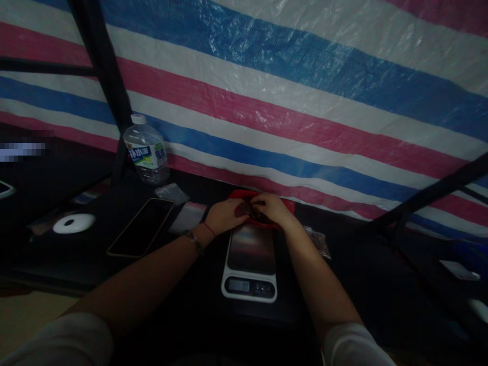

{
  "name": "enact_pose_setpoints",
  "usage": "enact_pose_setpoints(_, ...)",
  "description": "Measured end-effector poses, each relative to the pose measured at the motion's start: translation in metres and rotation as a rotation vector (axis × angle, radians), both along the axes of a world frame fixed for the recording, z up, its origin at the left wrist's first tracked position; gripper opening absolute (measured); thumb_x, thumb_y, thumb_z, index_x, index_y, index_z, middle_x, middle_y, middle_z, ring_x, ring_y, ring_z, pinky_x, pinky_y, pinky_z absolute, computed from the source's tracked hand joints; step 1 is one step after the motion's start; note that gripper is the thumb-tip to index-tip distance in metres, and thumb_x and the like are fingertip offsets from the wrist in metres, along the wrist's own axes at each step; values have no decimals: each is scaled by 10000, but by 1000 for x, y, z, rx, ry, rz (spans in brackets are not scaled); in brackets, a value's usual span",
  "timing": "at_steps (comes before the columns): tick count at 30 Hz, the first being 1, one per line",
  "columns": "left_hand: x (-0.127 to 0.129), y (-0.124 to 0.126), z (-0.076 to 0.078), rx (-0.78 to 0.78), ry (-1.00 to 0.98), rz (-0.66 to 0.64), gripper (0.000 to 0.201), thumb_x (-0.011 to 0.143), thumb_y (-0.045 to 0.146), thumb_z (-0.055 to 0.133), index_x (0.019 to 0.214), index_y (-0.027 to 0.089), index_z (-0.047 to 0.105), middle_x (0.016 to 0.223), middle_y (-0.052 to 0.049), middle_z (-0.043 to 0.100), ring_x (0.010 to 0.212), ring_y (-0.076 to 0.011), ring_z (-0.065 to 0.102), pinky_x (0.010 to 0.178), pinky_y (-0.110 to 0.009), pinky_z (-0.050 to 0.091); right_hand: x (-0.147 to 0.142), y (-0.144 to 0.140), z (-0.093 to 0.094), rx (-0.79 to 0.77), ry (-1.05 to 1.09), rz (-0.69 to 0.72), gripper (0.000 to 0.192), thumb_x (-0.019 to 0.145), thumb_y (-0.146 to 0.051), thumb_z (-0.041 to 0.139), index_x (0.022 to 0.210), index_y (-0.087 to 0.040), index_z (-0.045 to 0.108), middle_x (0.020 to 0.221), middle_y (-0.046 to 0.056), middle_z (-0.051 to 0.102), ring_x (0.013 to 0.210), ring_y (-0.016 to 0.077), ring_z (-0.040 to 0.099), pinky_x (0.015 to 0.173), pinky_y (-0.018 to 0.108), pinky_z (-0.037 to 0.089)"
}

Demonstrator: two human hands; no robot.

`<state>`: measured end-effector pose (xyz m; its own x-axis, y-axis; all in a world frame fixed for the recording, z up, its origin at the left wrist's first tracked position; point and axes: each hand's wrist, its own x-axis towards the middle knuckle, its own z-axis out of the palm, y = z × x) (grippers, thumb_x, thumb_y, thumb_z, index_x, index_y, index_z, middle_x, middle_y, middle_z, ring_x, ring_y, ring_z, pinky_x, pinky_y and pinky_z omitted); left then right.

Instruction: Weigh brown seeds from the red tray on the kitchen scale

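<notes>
Both hands met over the red tray (pixel 284 203) at the scale's (pixel 250 264) far end, left hand (pixel 224 216) and right hand (pixel 271 207) equally near, fingers pinched on small dark contents (pixel 254 212) between them.

We've got both arms stretched forward past the scale (pixel 249 264), left hand (pixel 224 216) and right hand (pixel 272 207) meeting just beyond its far edge, fingers curled inward, fingertips nearly touching, wrists low.
</notes>
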<state>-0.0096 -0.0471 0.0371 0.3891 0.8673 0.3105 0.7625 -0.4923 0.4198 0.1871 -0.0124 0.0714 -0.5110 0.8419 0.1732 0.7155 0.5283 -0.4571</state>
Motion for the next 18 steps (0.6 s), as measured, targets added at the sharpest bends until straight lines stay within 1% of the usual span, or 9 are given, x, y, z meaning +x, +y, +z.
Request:
enact_pose_setpoints(3, 3, 3, -2, 16, 24, 46, 348, 838, 500, 545, 1061, 241, 614, 1039, -41, 688, 924, -209, 654, 765, -283, 490, -7, -4, 3, 1, 79, 33, 215, 805, -100, 573, 926, -177, 734, 947, 42, 721, 857, 161, 635, 793, 250, 450)
enact_pose_setpoints(6, 5, 5, -5, 44, 28, 79, 366, 847, 504, 534, 1080, 232, 607, 1052, -54, 685, 940, -229, 655, 767, -302, 493, -14, -9, 3, -13, 62, 61, 206, 825, -102, 548, 916, -175, 718, 927, 39, 707, 833, 154, 622, 781, 254, 448)
enact_pose_setpoints(11, 7, 5, -5, 47, 46, 103, 369, 855, 501, 524, 1097, 232, 598, 1029, -60, 688, 928, -236, 659, 749, -309, 494, -21, -15, 5, 10, 51, 46, 241, 806, -53, 518, 933, -182, 678, 942, 37, 685, 859, 159, 614, 807, 271, 452)
enact_pose_setpoints(14, 8, 5, -5, 36, 50, 105, 370, 860, 493, 519, 1113, 235, 597, 1036, -59, 684, 938, -227, 654, 751, -298, 489, -21, -17, 4, 6, 85, 41, 347, 781, -27, 515, 1067, -183, 635, 1050, 55, 673, 955, 170, 615, 875, 291, 452)
enact_pose_setpoints(16, 8, 4, -5, 37, 43, 106, 373, 861, 488, 521, 1135, 244, 591, 1064, -54, 679, 946, -220, 650, 749, -290, 486, -21, -16, 2, -9, 115, 24, 467, 767, -18, 517, 1201, -182, 568, 1122, 69, 656, 1004, 170, 614, 912, 302, 450)
enact_pose_setpoints(18, 8, 4, -5, 43, 41, 107, 378, 860, 492, 522, 1146, 252, 586, 1075, -49, 678, 941, -218, 651, 742, -288, 485, -20, -15, -1, -19, 130, 12, 547, 757, -17, 523, 1275, -190, 511, 1157, 72, 643, 1016, 165, 614, 927, 308, 449)
